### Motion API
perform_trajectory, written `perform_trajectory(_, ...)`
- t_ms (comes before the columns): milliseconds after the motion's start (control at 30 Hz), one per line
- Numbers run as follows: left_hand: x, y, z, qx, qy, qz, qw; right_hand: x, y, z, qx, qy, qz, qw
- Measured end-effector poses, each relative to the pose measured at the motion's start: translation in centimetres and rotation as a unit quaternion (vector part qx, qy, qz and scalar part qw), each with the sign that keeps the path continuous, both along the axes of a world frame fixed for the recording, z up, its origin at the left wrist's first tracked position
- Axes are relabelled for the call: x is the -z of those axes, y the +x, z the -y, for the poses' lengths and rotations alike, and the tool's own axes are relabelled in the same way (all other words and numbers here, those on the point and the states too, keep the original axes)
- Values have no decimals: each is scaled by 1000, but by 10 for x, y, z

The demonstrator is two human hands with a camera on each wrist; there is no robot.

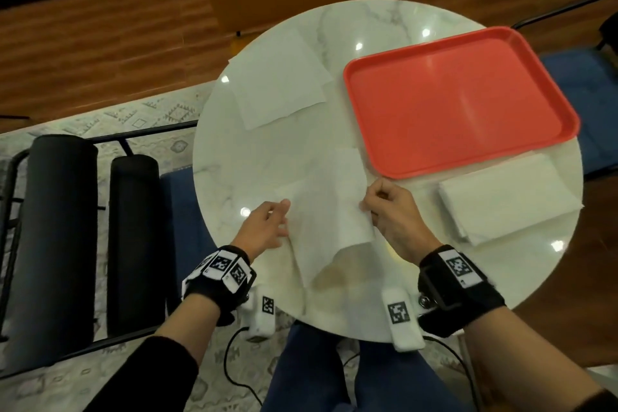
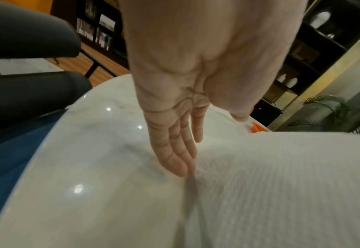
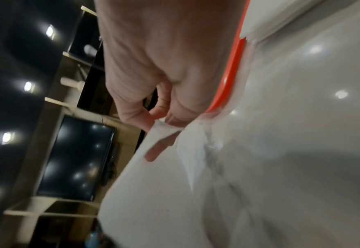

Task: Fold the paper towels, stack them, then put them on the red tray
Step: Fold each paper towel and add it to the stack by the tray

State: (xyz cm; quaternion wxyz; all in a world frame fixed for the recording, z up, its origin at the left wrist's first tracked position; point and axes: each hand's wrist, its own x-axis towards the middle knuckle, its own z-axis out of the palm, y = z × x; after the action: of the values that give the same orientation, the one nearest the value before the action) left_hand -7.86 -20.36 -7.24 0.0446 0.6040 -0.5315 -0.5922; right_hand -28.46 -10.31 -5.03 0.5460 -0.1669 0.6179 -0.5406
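Observation:
A white paper towel (image 1: 329, 211) lies partly lifted and creased on the round marble table (image 1: 234, 157), near its front edge. My right hand (image 1: 374, 202) pinches the towel's right edge (image 3: 162, 127) between thumb and fingers and holds it off the table. My left hand (image 1: 279, 219) lies with straight fingers (image 2: 175, 161) against the towel's left edge (image 2: 260, 176). A flat unfolded towel (image 1: 277, 80) lies at the far left. A stack of folded towels (image 1: 508, 197) sits at the right, in front of the empty red tray (image 1: 458, 100).
The tray's near rim (image 3: 228, 80) runs just beyond my right hand. Two black cushioned rolls (image 1: 57, 244) on a metal frame stand left of the table. Blue seat cushions (image 1: 575, 77) flank the table. Cables hang at my knees.

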Motion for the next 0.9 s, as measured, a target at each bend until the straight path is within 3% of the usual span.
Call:
perform_trajectory(200, 0, -7, -5, -88, 87, -44, 991, -19, -3, -10, 12, -65, 128, 990)
perform_trajectory(367, -9, -20, -11, -121, 178, -159, 964, -19, -7, -16, -8, -66, 131, 989)
perform_trajectory(500, -12, -15, -2, -110, 94, -198, 970, -10, -23, -19, -22, -34, 103, 994)
perform_trajectory(600, -13, -5, 8, -75, 59, -161, 982, -7, -37, -14, -52, -7, 89, 995)
perform_trajectory(733, -3, 3, 15, -26, 25, -108, 993, 7, -44, 1, -81, 54, -40, 994)
perform_trajectory(900, 16, 9, 20, -17, -78, -54, 995, 37, -50, 6, -76, 93, -163, 979)
